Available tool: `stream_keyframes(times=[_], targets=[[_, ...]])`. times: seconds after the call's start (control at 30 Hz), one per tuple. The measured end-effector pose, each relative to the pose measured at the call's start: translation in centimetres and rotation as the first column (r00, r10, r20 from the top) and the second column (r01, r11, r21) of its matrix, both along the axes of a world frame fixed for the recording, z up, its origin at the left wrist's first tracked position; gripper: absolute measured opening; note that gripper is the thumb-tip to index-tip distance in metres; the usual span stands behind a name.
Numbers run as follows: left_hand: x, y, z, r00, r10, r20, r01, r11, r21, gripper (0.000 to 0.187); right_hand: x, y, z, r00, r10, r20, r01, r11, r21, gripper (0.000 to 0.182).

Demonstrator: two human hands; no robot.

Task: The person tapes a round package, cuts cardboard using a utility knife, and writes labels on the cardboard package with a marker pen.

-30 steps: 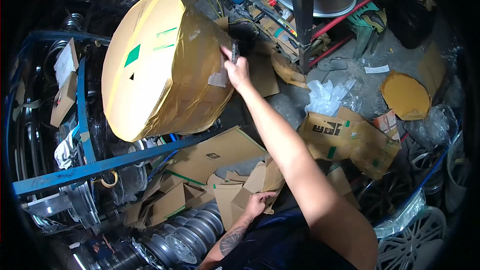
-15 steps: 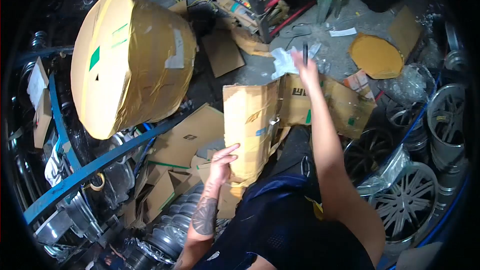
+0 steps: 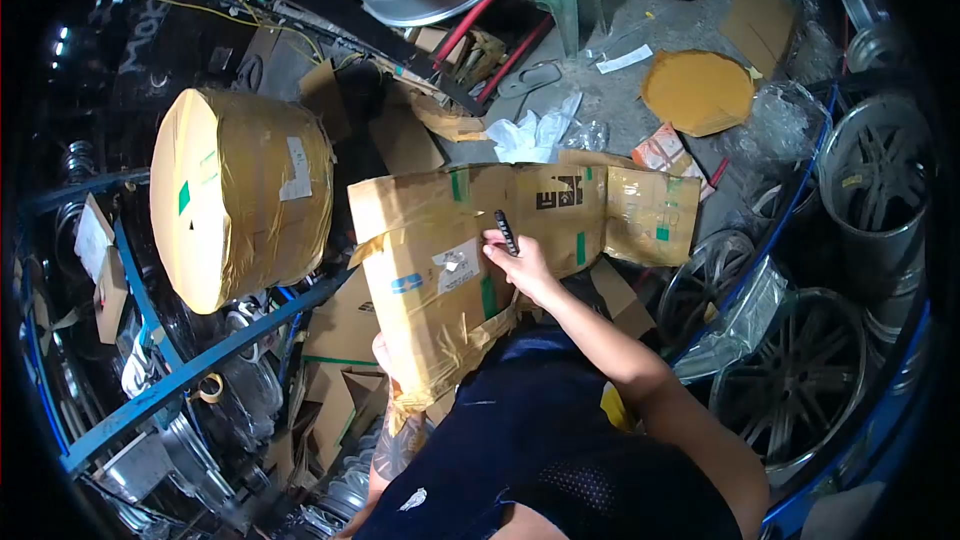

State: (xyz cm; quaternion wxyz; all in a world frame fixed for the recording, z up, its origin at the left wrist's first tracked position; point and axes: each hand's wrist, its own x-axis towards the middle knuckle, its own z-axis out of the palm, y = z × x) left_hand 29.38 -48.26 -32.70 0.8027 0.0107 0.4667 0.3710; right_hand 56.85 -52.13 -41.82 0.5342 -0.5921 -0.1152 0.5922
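Observation:
A long, folded strip of cardboard (image 3: 560,202), covered in shiny brown tape, stretches across the middle in front of my body. It carries green tape patches, black print and a torn white label. My right hand (image 3: 522,265) is closed around a black marker (image 3: 506,233) with white lettering, held over the cardboard beside the label. My left hand (image 3: 382,352) grips the cardboard's lower left edge; most of its fingers are hidden behind the panel. Left of the strip sits a large round bundle (image 3: 265,195) wrapped in taped cardboard.
Alloy wheels (image 3: 795,375) stand stacked at the right, with clear plastic wrap by them. A blue metal rail (image 3: 200,365) crosses the lower left, above more metal rims. On the floor lie a round cardboard disc (image 3: 697,92), white crumpled paper (image 3: 535,130) and a grey sandal (image 3: 530,78).
My right hand has come down and left with the marker, from above the strip to beside the label. The cardboard's left panel has swung outward and faces up more. The view has shifted.

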Motion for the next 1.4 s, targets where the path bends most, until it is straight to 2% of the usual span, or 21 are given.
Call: stream_keyframes(times=[0.1, 0.17, 0.27, 0.3, 0.37, 0.5, 0.57, 0.67, 0.7, 0.8, 0.9, 0.93, 1.03, 1.07, 1.17, 1.2, 1.23, 1.3, 1.33, 1.37, 1.4], targets=[[-0.4, -1.0, 0.7, 0.999, -0.024, -0.044, 0.028, 0.997, 0.077, 0.036, 1.0, 0.4, 0.9, 0.998, 0.048, -0.031, -0.046, 0.997, 0.054, 0.032], [-0.2, -1.6, 1.0, 0.997, -0.036, -0.074, 0.044, 0.993, 0.110, 0.035, 0.4, 0.1, -0.6, 0.993, 0.113, -0.035, -0.109, 0.989, 0.105, 0.030], [0.0, -2.5, 1.3, 0.994, -0.035, -0.105, 0.050, 0.988, 0.146, 0.035, -1.7, -0.2, -2.7, 0.994, 0.095, 0.057, -0.106, 0.969, 0.224, 0.029], [0.1, -2.8, 1.5, 0.993, -0.029, -0.115, 0.047, 0.986, 0.160, 0.035, -2.0, -0.3, -2.2, 0.987, 0.046, 0.156, -0.091, 0.952, 0.291, 0.028], [-0.1, -3.5, 1.8, 0.991, -0.015, -0.130, 0.038, 0.984, 0.176, 0.034, -1.8, -0.2, -1.6, 0.957, 0.177, 0.229, -0.217, 0.963, 0.160, 0.029], [-0.4, -4.9, 2.6, 0.990, 0.000, -0.143, 0.029, 0.980, 0.199, 0.034, 0.8, 0.4, 3.3, 0.887, 0.321, 0.332, -0.395, 0.901, 0.182, 0.024], [-0.5, -5.3, 3.1, 0.987, -0.003, -0.160, 0.037, 0.977, 0.210, 0.033, 1.4, 0.3, 4.2, 0.868, 0.314, 0.385, -0.424, 0.872, 0.245, 0.027], [-0.6, -5.3, 3.3, 0.981, -0.028, -0.190, 0.071, 0.972, 0.222, 0.033, 1.7, 0.6, 5.4, 0.815, 0.355, 0.458, -0.489, 0.846, 0.213, 0.033], [-0.7, -5.2, 3.2, 0.981, -0.028, -0.194, 0.073, 0.971, 0.229, 0.033, 1.7, 0.6, 5.8, 0.828, 0.315, 0.464, -0.465, 0.849, 0.253, 0.039], [-1.9, -5.1, 1.7, 0.979, -0.028, -0.203, 0.079, 0.966, 0.246, 0.033, 1.5, 1.3, 7.2, 0.764, 0.320, 0.560, -0.486, 0.856, 0.174, 0.046], [-1.8, -5.1, 1.4, 0.987, -0.013, -0.162, 0.055, 0.964, 0.259, 0.034, 1.9, 2.0, 7.2, 0.803, 0.376, 0.462, -0.480, 0.868, 0.127, 0.050], [-1.1, -5.0, 1.9, 0.990, -0.006, -0.141, 0.043, 0.964, 0.262, 0.034, 1.9, 2.2, 6.6, 0.799, 0.341, 0.495, -0.457, 0.879, 0.133, 0.057], [2.2, -4.7, 4.2, 0.989, 0.108, -0.097, -0.093, 0.984, 0.150, 0.036, 2.7, 2.7, 5.8, 0.747, 0.473, 0.467, -0.543, 0.839, 0.018, 0.064], [2.0, -4.8, 4.1, 0.990, 0.091, -0.105, -0.073, 0.984, 0.163, 0.036, 2.6, 2.8, 5.8, 0.748, 0.463, 0.476, -0.531, 0.847, 0.012, 0.068], [1.7, -4.6, 3.8, 0.992, 0.049, -0.117, -0.023, 0.977, 0.210, 0.036, 2.9, 3.5, 6.9, 0.841, 0.432, 0.325, -0.489, 0.864, 0.116, 0.071], [2.1, -4.5, 4.1, 0.992, 0.047, -0.117, -0.019, 0.972, 0.234, 0.036, 3.1, 4.0, 6.6, 0.812, 0.461, 0.357, -0.502, 0.865, 0.023, 0.072], [2.4, -4.4, 4.3, 0.992, 0.047, -0.120, -0.014, 0.966, 0.258, 0.036, 3.9, 4.3, 6.4, 0.844, 0.481, 0.236, -0.495, 0.869, -0.002, 0.064], [0.9, -4.0, 2.8, 0.982, 0.097, -0.160, -0.055, 0.967, 0.248, 0.036, 5.1, 3.8, 4.2, 0.944, 0.269, 0.193, -0.301, 0.940, 0.161, 0.054], [0.5, -3.8, 2.2, 0.976, 0.124, -0.178, -0.078, 0.966, 0.247, 0.037, 6.1, 3.4, 3.4, 0.941, 0.239, 0.239, -0.277, 0.951, 0.140, 0.040], [0.6, -3.8, 2.3, 0.976, 0.125, -0.180, -0.079, 0.967, 0.244, 0.037, 6.1, 2.8, 0.4, 0.951, 0.178, 0.252, -0.238, 0.943, 0.232, 0.029], [0.7, -3.7, 2.3, 0.975, 0.124, -0.183, -0.078, 0.968, 0.239, 0.037, 6.1, 2.0, -1.1, 0.939, 0.139, 0.315, -0.219, 0.948, 0.233, 0.024]])
